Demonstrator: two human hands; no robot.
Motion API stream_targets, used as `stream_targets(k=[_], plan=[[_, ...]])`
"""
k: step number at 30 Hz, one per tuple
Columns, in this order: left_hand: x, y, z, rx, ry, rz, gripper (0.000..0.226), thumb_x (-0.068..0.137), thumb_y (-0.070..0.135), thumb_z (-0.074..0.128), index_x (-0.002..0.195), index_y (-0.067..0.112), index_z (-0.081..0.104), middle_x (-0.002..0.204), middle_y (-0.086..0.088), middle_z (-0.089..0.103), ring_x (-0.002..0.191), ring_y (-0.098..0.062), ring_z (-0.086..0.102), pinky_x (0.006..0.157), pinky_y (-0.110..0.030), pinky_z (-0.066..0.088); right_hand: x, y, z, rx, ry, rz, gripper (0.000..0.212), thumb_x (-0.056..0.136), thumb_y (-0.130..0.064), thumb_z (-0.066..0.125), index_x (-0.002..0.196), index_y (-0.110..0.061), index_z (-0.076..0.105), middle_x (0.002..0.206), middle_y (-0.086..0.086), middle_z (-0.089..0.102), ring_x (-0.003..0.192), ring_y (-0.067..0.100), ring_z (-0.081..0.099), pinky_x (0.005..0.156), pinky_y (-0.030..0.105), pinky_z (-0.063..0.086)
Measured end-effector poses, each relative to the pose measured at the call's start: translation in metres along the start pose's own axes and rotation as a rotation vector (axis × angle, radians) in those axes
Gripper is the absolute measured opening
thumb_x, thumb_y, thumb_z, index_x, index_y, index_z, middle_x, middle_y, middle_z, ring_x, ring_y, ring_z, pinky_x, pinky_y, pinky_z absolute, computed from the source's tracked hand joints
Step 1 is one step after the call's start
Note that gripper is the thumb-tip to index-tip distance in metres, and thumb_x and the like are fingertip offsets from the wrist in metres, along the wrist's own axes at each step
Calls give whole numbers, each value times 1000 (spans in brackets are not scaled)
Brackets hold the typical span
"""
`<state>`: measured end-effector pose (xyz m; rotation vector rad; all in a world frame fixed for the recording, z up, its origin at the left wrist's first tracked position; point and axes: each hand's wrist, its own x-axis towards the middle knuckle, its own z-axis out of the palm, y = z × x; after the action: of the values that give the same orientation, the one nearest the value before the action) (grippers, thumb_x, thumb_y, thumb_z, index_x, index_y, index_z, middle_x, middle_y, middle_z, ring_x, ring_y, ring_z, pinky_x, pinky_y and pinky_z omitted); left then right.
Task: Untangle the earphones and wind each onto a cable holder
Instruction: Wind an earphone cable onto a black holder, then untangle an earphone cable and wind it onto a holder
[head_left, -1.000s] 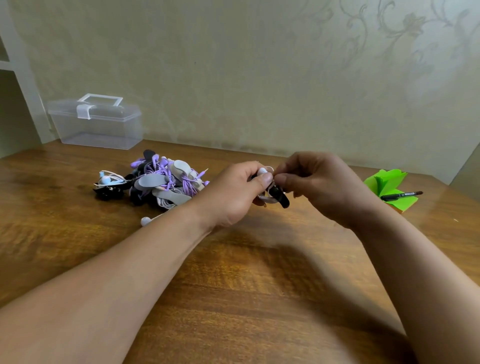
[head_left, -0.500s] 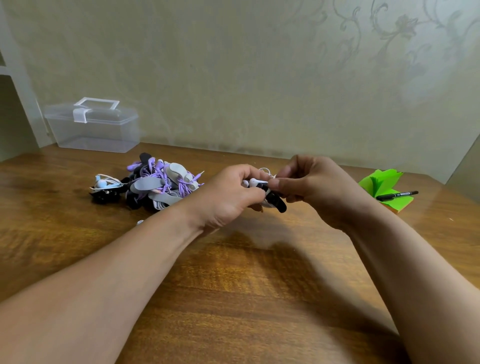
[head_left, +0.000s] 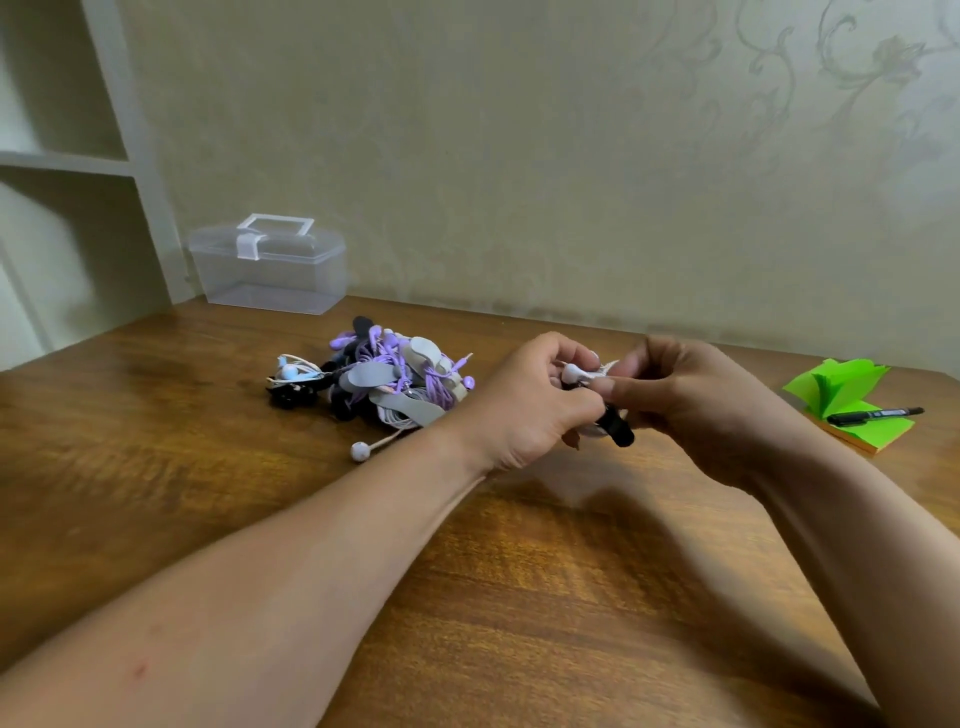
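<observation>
1. The left hand (head_left: 524, 405) is curled tight. Its fingers and thumb grip a black cable holder (head_left: 618, 431) with a white earphone (head_left: 574, 371) on it.
2. The right hand (head_left: 691, 400) is curled too. Its thumb and fingers pinch the white earphone right where the two hands meet. The hands touch each other.
3. Both hands are up in the air, just to the right of the pile (head_left: 395, 379) of earphones and a bit nearer the person.
4. The cable holder is long and thin. It is tilted, and its black end pokes out under the hands, down and away from the pile. The rest is hidden in the fingers.
5. The round white bud of the earphone sticks up at the top of the grip. How the cord is wound cannot be seen.
6. The pile is a messy heap of purple, white and black cords with flat grey holders that look soft and bendy.
7. One small white bud (head_left: 359, 451) on a thin cord lies just in front of the pile.
8. Behind the pile stands a clear plastic box (head_left: 270, 275) with a white handle.
9. Far to the right of the pile lies a green notepad (head_left: 852, 400) with a black pen (head_left: 872, 415) on it.
10. The pile sits on a shiny brown wooden table (head_left: 519, 597).
</observation>
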<state>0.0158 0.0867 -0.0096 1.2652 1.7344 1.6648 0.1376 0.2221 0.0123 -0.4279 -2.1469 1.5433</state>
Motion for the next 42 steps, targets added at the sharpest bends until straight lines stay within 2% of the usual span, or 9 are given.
stream_targets(k=[5, 11, 16, 19, 23, 26, 29, 38, 42], plan=[[4, 13, -34, 205, 160, 86, 14, 84, 14, 72, 93, 18, 62, 75, 4, 64, 59, -6, 56, 57, -22, 46, 1, 3, 14, 111, 28, -26, 34, 84, -39, 76, 99, -9, 68, 86, 4, 70, 77, 16, 63, 67, 32, 51], [13, 17, -96, 798, 646, 28, 15, 88, 35, 60, 91, 20, 58, 83, 2, 65, 87, -31, 58, 75, -40, 50, 16, 13, -27, 180, 578, -39, 16, 102, -24, 62, 89, -16, 63, 76, -1, 62, 56, 7, 53, 50, 21, 42], [19, -5, -122, 1096, 524, -280, 37, 100, 47, 41, 107, 21, 66, 125, -17, 60, 119, -41, 50, 102, -48, 42, 22, 29, -29, 139, 605, 12, 17, 102, -23, 61, 86, -16, 62, 73, -1, 61, 55, 11, 50, 49, 24, 39], [21, 0, -109, 1125, 567, -204, 47, 102, 48, 44, 133, 18, 62, 143, -15, 50, 134, -39, 40, 109, -51, 34, 21, 30, -22, 85, 597, 0, 20, 103, -23, 61, 84, -16, 62, 76, 0, 64, 57, 12, 52, 52, 27, 42], [34, 13, -55, 1165, 454, 253, 26, 96, 34, 57, 116, 22, 67, 126, -5, 59, 121, -32, 53, 101, -44, 40, 20, 30, -16, -4, 614, -6, 23, 100, -28, 63, 86, -11, 65, 79, 4, 71, 61, 15, 59, 61, 35, 48], [65, 2, -6, 1284, 116, 185, 25, 97, 43, 55, 113, 27, 67, 121, 0, 61, 122, -26, 52, 99, -40, 37, 20, 35, -14, -73, 617, 2, 25, 98, -32, 64, 83, -11, 65, 79, 9, 73, 65, 20, 64, 70, 43, 54], [91, -18, 15, 1331, 18, 48, 37, 98, 55, 53, 122, 28, 63, 128, -1, 60, 126, -26, 52, 100, -43, 38, 21, 42, -11, -155, 583, 15, 25, 97, -36, 63, 82, -15, 65, 81, 5, 73, 78, 29, 70, 77, 50, 58], [105, -35, 22, 1325, 89, 41, 18, 99, 38, 56, 86, 25, 55, 109, -2, 64, 106, -28, 58, 81, -39, 41, 21, 45, -10, -153, 538, 35, 25, 96, -40, 60, 85, -18, 65, 86, -2, 73, 87, 26, 70, 82, 49, 58], [111, -23, 5, 1163, 312, 184, 24, 98, 34, 55, 80, 19, 49, 102, -12, 61, 100, -37, 56, 77, -41, 43, 20, 44, -16, -154, 565, 34, 28, 97, -41, 60, 87, -15, 65, 87, 3, 73, 87, 29, 69, 83, 54, 59]])
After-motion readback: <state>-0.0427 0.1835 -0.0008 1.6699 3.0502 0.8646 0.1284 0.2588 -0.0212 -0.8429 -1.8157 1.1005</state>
